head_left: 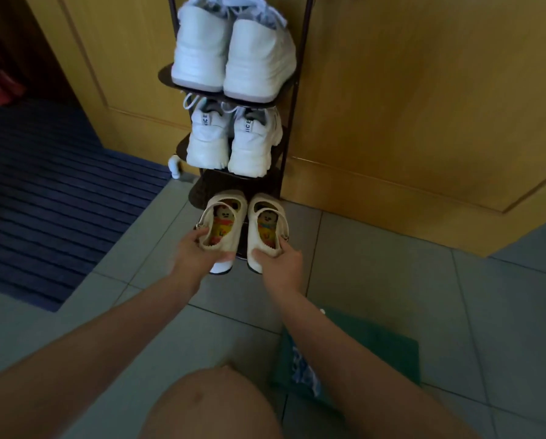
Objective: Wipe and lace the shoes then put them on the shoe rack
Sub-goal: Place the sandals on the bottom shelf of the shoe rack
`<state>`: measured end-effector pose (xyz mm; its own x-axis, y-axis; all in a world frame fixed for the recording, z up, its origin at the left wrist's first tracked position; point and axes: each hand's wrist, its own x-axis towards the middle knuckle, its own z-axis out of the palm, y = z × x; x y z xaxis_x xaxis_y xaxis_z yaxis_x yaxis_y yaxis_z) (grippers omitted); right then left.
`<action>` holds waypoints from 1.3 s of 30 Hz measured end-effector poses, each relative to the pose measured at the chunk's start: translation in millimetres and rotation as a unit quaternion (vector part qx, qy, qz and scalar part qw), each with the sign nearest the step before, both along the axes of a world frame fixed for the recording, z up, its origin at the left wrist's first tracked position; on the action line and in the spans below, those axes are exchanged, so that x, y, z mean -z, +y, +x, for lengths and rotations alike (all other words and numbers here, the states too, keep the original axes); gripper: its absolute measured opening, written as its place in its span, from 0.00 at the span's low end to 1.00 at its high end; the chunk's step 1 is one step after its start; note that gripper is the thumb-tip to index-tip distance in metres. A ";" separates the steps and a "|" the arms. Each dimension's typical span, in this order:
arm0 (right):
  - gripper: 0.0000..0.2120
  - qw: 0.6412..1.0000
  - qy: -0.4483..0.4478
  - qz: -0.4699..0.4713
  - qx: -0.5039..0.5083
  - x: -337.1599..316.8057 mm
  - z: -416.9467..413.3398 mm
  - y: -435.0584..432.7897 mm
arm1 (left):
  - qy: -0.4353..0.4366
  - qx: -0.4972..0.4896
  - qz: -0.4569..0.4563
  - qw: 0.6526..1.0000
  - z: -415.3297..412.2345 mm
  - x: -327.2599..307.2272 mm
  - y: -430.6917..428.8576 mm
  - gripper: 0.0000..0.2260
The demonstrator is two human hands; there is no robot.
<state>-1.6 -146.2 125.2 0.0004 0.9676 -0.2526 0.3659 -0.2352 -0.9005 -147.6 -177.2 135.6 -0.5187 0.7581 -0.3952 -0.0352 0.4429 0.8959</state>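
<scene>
Left hand [191,248] grips the heel of the left cream strap shoe [224,221], fingers curled over its rim. Right hand [282,259] grips the heel of the right cream strap shoe [266,221] likewise. Both shoes lie side by side, toes over the lowest shelf of the dark shoe rack [211,185]; whether they rest on it cannot be told. White sneakers [230,55] occupy the top shelf, a second white pair [233,141] the middle. A green cloth [376,343] lies on the tiled floor [392,280] near the right forearm.

Upper rack tiers [183,144] seemingly sneaker-filled [230,141].
</scene>
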 end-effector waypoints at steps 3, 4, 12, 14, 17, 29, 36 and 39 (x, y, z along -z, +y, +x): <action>0.24 1.000 -0.027 0.003 -0.003 7.5 -15.8 16.9 | -0.005 -0.015 0.001 1.000 -11.6 17.2 16.1 0.32; 0.24 0.999 -0.041 0.008 -0.004 10.7 -19.5 22.9 | -0.003 -0.013 0.002 1.000 -16.8 22.8 22.2 0.33; 0.22 0.993 -0.101 0.056 -0.012 43.7 -46.1 81.1 | 0.041 0.014 0.012 0.999 -48.6 55.5 80.3 0.33; 0.23 0.990 -0.116 0.074 -0.017 52.8 -55.9 93.3 | 0.056 0.012 0.003 0.998 -55.5 63.7 91.5 0.34; 0.27 0.985 -0.147 0.090 -0.027 67.8 -70.1 104.9 | 0.091 0.010 0.011 0.996 -60.5 76.4 102.7 0.34; 0.31 0.988 -0.133 0.074 -0.037 85.2 -92.6 134.5 | 0.220 0.027 0.013 0.975 -68.9 99.3 145.9 0.37; 0.29 0.988 -0.132 0.069 -0.028 83.7 -96.8 147.2 | 0.249 0.050 0.009 0.967 -89.1 94.1 164.0 0.34; 0.28 0.989 -0.130 0.069 -0.022 81.3 -99.0 153.1 | 0.242 0.040 0.020 0.969 -90.8 95.2 169.2 0.33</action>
